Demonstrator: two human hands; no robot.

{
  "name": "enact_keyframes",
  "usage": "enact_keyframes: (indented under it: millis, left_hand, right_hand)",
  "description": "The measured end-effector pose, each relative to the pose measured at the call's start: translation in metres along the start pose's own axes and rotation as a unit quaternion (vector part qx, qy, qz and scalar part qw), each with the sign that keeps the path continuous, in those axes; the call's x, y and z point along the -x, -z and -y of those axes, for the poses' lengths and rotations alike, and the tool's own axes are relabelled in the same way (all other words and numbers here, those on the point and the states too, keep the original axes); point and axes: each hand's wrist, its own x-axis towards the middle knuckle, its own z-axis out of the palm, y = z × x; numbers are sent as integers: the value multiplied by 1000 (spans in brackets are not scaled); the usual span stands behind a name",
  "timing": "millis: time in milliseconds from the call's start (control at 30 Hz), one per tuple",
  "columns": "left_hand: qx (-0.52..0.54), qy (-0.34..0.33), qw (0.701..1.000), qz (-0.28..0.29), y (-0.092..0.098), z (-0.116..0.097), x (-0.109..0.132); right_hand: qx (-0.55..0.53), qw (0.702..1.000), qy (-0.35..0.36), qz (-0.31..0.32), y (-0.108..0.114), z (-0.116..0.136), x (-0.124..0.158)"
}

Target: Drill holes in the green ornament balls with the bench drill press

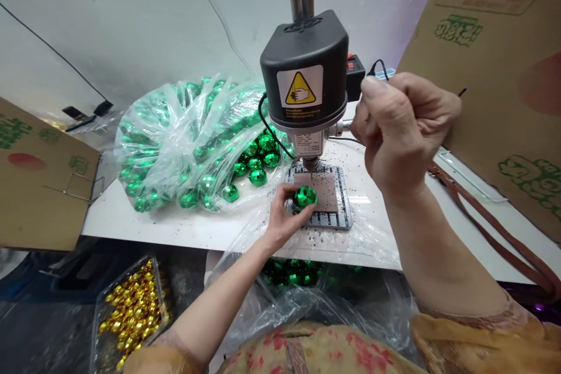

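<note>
My left hand (280, 210) pinches a shiny green disco ball (305, 197) between thumb and fingers. The ball is low over the brown pad on the base plate (344, 219) of a small bench drill press (307, 70). Directly above sits the press's chuck (310, 162), apart from the ball. My right hand (405, 128) is closed in a fist at the right side of the press, around its feed lever (345, 126). Most of the lever is hidden by the fingers. Dark specks lie scattered over the plate and pad.
A clear plastic bag (166, 128) of green balls spills open on the white table (131, 228). Below the table edge hang more green balls (293, 272) in plastic. A bin of gold balls (135, 304) stands lower left. Cardboard boxes (495, 70) flank the table; a brown strap (491, 234) lies right.
</note>
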Motion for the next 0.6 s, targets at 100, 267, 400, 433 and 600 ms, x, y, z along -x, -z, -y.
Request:
enact_keyframes:
  millis: [100,267,400,433,600]
  left_hand:
    - [-64,-66,981,170,30,-23,39]
    - [-271,-194,868,369,69,-28,92]
    - [-275,-219,917,189,85,-3,63]
    - [-282,-205,928,130,88,5,45]
    - [-469,-100,873,95,98,36,-56]
  right_hand:
    - [-18,1000,1,8,4,-2,1]
    - [-14,1000,14,4,4,-4,2]
    - [-15,999,35,-4,2,-4,2]
    - [-15,999,37,-3,1,-5,2]
    - [-8,999,37,-1,3,-6,2]
